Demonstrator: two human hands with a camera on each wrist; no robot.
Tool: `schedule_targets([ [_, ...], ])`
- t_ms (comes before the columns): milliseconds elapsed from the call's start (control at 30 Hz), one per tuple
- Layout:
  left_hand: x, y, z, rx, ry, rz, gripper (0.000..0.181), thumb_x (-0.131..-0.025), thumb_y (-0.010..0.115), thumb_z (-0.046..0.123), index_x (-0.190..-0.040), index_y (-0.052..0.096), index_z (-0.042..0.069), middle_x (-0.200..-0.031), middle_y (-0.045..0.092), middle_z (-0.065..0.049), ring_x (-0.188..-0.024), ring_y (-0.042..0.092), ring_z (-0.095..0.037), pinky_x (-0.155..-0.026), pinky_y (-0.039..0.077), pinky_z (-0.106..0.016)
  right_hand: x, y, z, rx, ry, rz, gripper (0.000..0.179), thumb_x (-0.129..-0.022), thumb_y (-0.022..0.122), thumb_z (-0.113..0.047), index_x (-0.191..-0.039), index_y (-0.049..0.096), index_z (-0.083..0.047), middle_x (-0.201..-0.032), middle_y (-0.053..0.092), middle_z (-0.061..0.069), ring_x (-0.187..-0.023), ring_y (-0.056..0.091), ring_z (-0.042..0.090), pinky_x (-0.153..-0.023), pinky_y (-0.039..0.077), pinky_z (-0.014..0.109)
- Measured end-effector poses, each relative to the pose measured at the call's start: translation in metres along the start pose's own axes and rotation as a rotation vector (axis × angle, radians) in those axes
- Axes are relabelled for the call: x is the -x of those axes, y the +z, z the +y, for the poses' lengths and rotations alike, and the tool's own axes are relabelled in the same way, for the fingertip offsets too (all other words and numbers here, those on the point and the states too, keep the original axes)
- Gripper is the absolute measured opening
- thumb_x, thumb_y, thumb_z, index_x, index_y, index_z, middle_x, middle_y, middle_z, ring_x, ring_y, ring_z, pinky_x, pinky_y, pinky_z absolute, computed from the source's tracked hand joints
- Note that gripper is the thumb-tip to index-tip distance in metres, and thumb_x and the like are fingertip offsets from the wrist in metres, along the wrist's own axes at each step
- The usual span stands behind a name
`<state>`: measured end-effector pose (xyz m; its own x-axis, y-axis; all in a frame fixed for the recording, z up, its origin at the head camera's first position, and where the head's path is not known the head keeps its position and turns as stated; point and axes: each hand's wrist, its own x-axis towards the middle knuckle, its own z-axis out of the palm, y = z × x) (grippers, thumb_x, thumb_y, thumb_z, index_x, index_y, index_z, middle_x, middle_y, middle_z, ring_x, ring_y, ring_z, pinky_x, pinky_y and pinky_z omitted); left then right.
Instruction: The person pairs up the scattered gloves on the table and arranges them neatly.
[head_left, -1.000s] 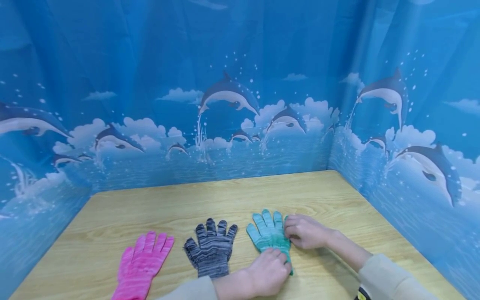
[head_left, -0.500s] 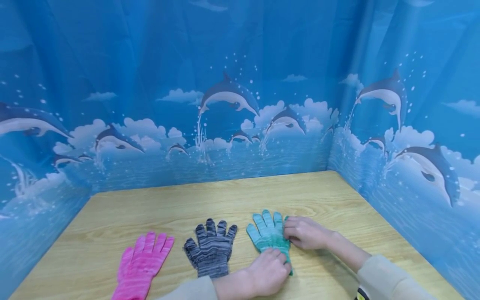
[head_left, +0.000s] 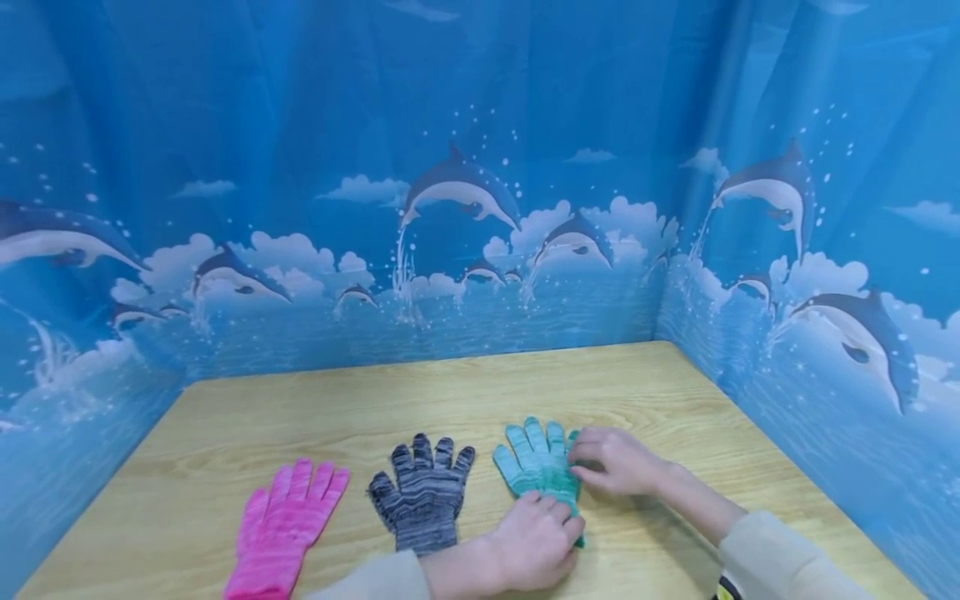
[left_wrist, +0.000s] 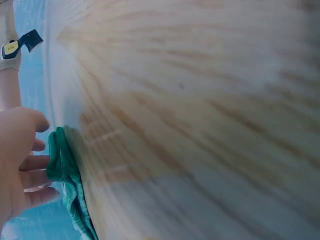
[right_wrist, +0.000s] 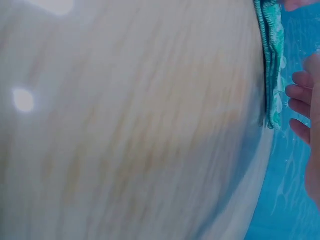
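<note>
A teal knitted glove (head_left: 531,458) lies flat on the wooden table, fingers pointing away from me. My left hand (head_left: 536,537) rests over its cuff, partly hiding it. In the left wrist view, the fingers of that hand reach loosely against the dark green cuff (left_wrist: 59,157), spread and not gripping. My right hand (head_left: 617,462) hovers at the glove's right edge, covering part of its rightmost finger. The right wrist view has the loosely bent fingers (right_wrist: 300,94) beside the glove's edge (right_wrist: 272,65), with a gap between. Left of these lie a grey-black striped glove (head_left: 427,498) and a pink glove (head_left: 281,525).
The wood-patterned table (head_left: 360,417) is enclosed at the back and sides by a blue curtain (head_left: 315,100) printed with dolphins and clouds. My left forearm crosses in front of the grey-black glove's cuff.
Both hands have loosened on the teal glove: the right hand's fingers have lifted and opened, and the left hand has risen slightly from the cuff. The gloves stay in place.
</note>
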<state>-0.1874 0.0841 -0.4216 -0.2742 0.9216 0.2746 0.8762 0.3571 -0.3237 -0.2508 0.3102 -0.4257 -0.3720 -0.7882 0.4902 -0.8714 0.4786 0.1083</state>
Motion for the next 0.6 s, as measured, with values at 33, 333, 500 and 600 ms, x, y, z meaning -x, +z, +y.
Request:
schedule_targets([
  [33, 0.0, 0.0, -0.002, -0.005, -0.009, 0.032, 0.018, -0.085, 0.06, 0.036, -0.094, 0.063, 0.021, -0.085, 0.057, 0.008, -0.076, 0.053, -0.006, -0.062, 0.036, -0.02, -0.001, 0.0, 0.001, 0.005, 0.008, 0.015, 0.006, -0.08, 0.066, -0.015, -0.084, 0.068, -0.011, -0.084, 0.063, -0.005, -0.081, 0.06, 0.012, -0.075, 0.049, 0.028],
  [333, 0.004, -0.012, -0.035, 0.023, -0.127, 0.174, 0.015, -0.079, 0.068, 0.029, -0.07, 0.061, 0.021, -0.067, 0.052, 0.011, -0.061, 0.047, -0.004, -0.056, 0.031, -0.017, -0.011, -0.003, 0.011, 0.033, 0.09, 0.111, 0.016, -0.067, 0.075, -0.004, -0.081, 0.068, -0.009, -0.082, 0.063, -0.001, -0.074, 0.06, 0.013, -0.065, 0.05, 0.023],
  [500, 0.011, -0.02, -0.066, 0.102, -0.288, 0.186, 0.012, -0.079, 0.066, 0.014, -0.068, 0.061, 0.017, -0.063, 0.05, 0.009, -0.057, 0.045, -0.006, -0.053, 0.033, -0.018, -0.025, -0.006, 0.005, 0.048, 0.266, 0.122, 0.014, -0.07, 0.076, -0.004, -0.08, 0.069, -0.01, -0.079, 0.064, -0.002, -0.073, 0.061, 0.013, -0.062, 0.05, 0.025],
  [600, 0.018, -0.026, -0.085, 0.136, -0.366, 0.222, 0.012, -0.08, 0.066, 0.01, -0.07, 0.063, 0.015, -0.063, 0.053, 0.007, -0.057, 0.047, -0.007, -0.054, 0.036, -0.021, -0.034, -0.011, 0.002, 0.03, 0.344, 0.13, 0.012, -0.073, 0.075, -0.004, -0.081, 0.069, -0.009, -0.08, 0.065, -0.001, -0.074, 0.061, 0.014, -0.063, 0.051, 0.026],
])
